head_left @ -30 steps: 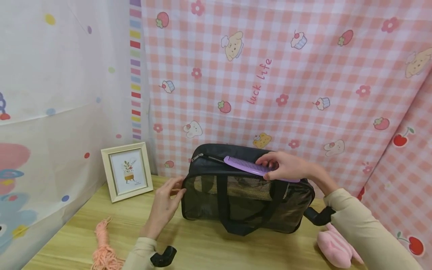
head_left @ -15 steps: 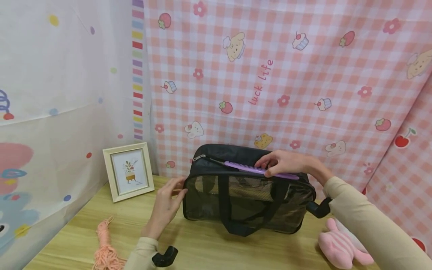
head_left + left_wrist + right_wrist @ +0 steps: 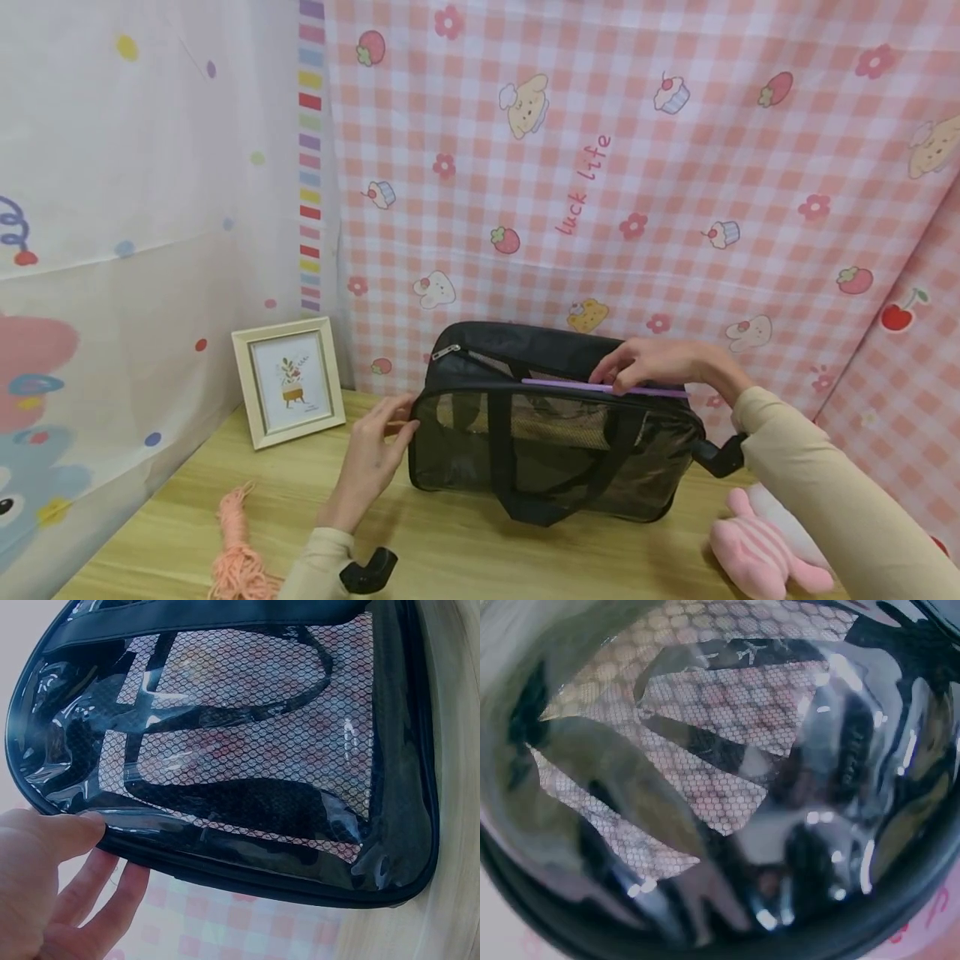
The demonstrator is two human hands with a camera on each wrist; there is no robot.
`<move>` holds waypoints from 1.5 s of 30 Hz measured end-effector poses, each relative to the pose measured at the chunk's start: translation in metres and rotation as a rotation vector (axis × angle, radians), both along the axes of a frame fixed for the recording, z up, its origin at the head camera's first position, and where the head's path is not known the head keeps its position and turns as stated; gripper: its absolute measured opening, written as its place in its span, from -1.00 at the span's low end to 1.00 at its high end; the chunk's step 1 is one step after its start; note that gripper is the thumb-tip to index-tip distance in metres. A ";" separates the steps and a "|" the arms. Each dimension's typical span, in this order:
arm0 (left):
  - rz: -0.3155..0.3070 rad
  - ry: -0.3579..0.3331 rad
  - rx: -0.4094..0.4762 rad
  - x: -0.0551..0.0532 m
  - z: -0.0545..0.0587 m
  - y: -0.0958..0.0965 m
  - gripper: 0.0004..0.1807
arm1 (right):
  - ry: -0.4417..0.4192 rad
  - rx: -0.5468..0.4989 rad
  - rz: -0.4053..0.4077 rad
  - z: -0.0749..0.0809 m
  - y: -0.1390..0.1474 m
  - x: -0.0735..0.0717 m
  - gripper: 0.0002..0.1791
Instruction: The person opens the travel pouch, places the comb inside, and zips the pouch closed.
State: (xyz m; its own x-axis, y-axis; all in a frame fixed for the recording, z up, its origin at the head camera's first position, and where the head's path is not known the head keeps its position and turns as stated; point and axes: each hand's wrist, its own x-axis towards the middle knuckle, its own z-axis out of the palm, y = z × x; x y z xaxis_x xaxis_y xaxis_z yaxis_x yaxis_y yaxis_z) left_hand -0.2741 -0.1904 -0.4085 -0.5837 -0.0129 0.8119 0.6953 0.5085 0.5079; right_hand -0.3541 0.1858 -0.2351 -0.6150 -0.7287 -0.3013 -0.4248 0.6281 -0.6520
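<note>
A black bag (image 3: 456, 458) with a see-through front and mesh behind stands on the wooden table, its top zipper open. At its left end my left hand (image 3: 367, 450) pinches the edge; in the left wrist view the thumb (image 3: 79, 829) lies on the piping with the fingers behind it. Over the opening, my right hand (image 3: 663, 363) holds a purple comb (image 3: 551, 384), seen edge-on and lying lengthwise along the front rim. Its teeth are out of sight. The right wrist view is filled by the bag's clear end (image 3: 705, 750); neither right hand nor comb appears there.
A cream picture frame (image 3: 291, 383) stands left of the bag. Orange yarn (image 3: 238, 546) lies at the front left of the table (image 3: 450, 558). To the right, a pink and white plush toy (image 3: 757, 542) lies near the right sleeve. A checked cloth (image 3: 465, 200) hangs behind.
The comb has turned from showing its teeth to edge-on and moved slightly right, lying lower at the opening. More of the opening shows. The left hand keeps its grip on the bag.
</note>
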 end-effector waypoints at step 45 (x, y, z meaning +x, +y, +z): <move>-0.007 -0.015 0.006 0.002 0.002 0.001 -0.62 | 0.631 0.219 0.114 0.016 -0.198 0.021 -0.66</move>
